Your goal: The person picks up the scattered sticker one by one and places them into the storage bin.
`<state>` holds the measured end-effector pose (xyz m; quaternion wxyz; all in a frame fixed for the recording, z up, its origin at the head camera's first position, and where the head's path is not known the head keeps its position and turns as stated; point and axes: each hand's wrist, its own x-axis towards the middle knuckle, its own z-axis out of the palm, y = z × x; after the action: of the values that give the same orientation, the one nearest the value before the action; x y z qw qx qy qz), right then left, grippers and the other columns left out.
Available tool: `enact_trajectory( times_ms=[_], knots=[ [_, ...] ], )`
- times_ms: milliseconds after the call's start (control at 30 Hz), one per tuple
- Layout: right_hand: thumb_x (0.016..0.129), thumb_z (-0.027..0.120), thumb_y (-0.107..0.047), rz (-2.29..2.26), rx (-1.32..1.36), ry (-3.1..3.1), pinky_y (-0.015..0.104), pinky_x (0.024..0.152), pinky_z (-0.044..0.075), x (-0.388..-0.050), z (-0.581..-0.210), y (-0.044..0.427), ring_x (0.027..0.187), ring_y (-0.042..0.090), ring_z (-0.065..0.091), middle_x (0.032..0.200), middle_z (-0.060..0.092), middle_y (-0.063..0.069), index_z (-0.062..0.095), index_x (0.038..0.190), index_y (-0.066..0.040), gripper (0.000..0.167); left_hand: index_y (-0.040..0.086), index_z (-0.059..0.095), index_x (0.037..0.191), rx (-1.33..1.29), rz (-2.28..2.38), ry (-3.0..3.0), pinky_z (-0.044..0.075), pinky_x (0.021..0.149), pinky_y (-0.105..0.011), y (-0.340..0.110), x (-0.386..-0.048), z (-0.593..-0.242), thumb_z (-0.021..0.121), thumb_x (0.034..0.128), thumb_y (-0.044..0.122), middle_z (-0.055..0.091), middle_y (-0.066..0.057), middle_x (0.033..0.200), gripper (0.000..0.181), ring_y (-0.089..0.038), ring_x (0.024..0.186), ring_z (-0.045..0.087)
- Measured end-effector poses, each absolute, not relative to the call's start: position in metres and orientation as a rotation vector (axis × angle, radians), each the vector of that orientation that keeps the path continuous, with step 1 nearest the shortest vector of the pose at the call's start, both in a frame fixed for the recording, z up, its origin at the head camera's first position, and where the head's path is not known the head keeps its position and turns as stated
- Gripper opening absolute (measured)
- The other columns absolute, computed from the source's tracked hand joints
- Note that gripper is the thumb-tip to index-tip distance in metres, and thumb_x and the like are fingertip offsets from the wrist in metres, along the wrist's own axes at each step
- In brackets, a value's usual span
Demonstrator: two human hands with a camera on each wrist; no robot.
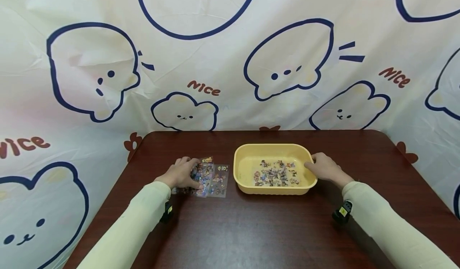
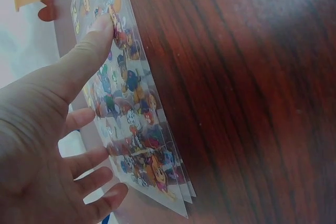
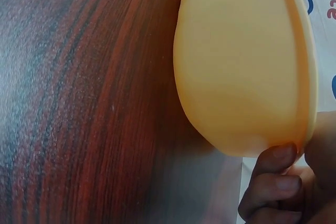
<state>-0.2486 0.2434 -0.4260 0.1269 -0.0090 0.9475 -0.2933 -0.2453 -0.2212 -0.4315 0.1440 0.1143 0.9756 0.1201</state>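
Several clear sticker sheets (image 1: 218, 180) with small cartoon figures lie overlapped on the table left of a yellow basin (image 1: 248, 188). My left hand (image 1: 182, 174) is spread over their left part. In the left wrist view, the left hand (image 2: 58, 103) touches the sheets (image 2: 131, 119) with its thumb, and its relaxed fingers lie along one edge. My right hand (image 1: 326, 167) grips the basin's right end, thumb over the rim. In the right wrist view, the right hand (image 3: 278, 192) has curled fingers against the outside of the basin (image 3: 241, 66). More printed stickers (image 1: 276, 176) lie inside the basin.
The dark brown wooden table (image 1: 230, 229) runs back to a pale curtain (image 1: 230, 61) with blue line drawings and red lettering. The curtain also hangs along the left and right sides. The basin's right part stands close to my right forearm.
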Motion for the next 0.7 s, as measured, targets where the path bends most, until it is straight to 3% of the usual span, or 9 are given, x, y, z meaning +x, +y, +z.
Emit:
enact_trajectory(
  times_ms=[267, 700],
  knots=[
    [0.099, 0.050, -0.025, -0.853, -0.023, 2.757, 0.028, 0.053, 0.049, -0.2488, -0.4260, 0.2436, 0.057, 0.011, 0.064, 0.071, 0.069, 0.007, 0.064, 0.117, 0.007, 0.039, 0.012, 0.054, 0.136, 0.331, 0.424, 2.828, 0.042, 0.105, -0.060, -0.2224, -0.2463, -0.4359, 0.085, 0.0789, 0.045, 0.043, -0.023, 0.149, 0.073, -0.043, 0.135, 0.041],
    [0.099, 0.049, -0.024, -0.854, -0.035, 2.765, 0.028, 0.052, 0.048, -0.2498, -0.4265, 0.2447, 0.056, 0.011, 0.063, 0.070, 0.068, 0.007, 0.065, 0.114, 0.007, 0.038, 0.011, 0.048, 0.149, 0.362, 0.408, 2.862, 0.044, 0.104, -0.060, -0.2207, -0.2440, -0.4381, 0.083, 0.0812, 0.047, 0.041, -0.022, 0.153, 0.084, -0.043, 0.135, 0.042]
  ],
)
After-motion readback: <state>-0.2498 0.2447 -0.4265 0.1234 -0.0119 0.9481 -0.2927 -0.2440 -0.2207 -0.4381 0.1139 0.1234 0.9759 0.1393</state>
